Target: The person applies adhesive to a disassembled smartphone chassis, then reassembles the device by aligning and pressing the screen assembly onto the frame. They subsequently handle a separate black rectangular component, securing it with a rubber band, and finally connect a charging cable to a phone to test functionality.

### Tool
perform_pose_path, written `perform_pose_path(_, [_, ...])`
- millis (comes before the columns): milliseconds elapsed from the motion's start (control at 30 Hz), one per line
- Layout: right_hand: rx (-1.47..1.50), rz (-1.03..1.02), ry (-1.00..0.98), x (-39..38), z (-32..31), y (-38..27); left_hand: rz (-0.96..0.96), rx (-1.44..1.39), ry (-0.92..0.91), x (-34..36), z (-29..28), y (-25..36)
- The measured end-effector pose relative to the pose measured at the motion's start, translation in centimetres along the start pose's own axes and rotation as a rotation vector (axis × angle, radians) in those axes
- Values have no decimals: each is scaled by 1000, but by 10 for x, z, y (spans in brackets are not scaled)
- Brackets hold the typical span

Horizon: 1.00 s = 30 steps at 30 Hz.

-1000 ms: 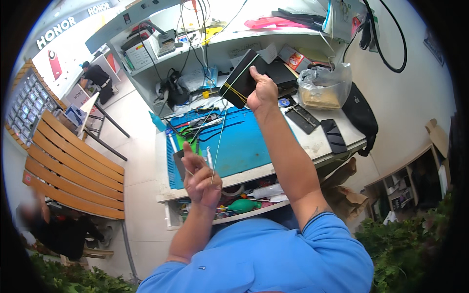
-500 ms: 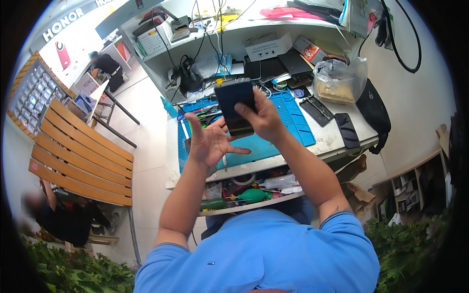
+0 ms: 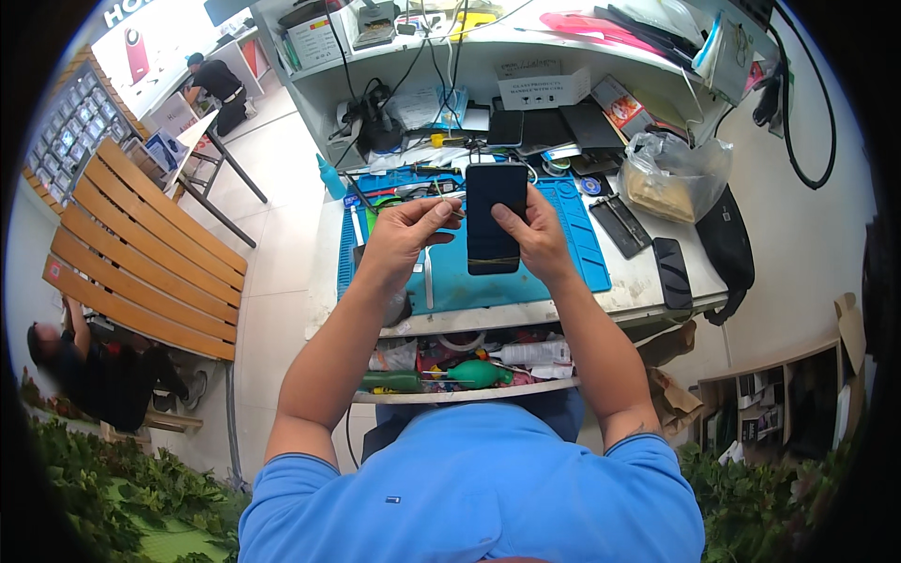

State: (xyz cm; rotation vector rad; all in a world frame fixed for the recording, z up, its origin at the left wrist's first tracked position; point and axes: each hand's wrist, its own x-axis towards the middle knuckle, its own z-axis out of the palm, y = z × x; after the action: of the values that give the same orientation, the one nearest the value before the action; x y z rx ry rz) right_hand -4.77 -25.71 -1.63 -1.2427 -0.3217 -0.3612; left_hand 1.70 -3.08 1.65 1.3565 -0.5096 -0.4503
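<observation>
My right hand grips a dark smartphone upright above the work mat, thumb across its black face. To the left, my left hand is closed in a pinch beside the phone's edge. Something thin and small seems to show at those fingertips, too small to name. Below both hands lies a blue repair mat, with a slim light-coloured tool on it. Several hand tools lie along the mat's far left part, partly hidden by my left hand.
An open drawer with a green rubber blower is between the bench and my body. Right of the mat lie a phone frame, another phone and a plastic bag. Cables hang from the shelf. Two people are farther left.
My left hand was spread open and has closed into a pinch. The phone has moved right and stands straighter, still in my right hand. The whole view has shifted slightly.
</observation>
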Motion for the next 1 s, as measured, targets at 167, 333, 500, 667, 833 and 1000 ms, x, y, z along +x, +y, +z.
perform_pose_path(167, [88,69,17,-6,-12,-1,-38,-420,178,8,-17,1])
perform_pose_path(333, [175,122,38,-10,-13,-1,-27,-355,196,16,-43,-5])
perform_pose_path(500, [208,232,84,-11,-18,-9,-17,-40,184,11,-48,-1])
perform_pose_path(667, [76,270,139,-13,-24,-12,19,652,-89,28,-52,-11])
perform_pose_path(833, [34,229,124,-10,-32,-16,288,1294,211,106,-125,-24])
perform_pose_path(1000, [-50,168,128,-11,-32,-17,180,1448,94,139,-140,-33])
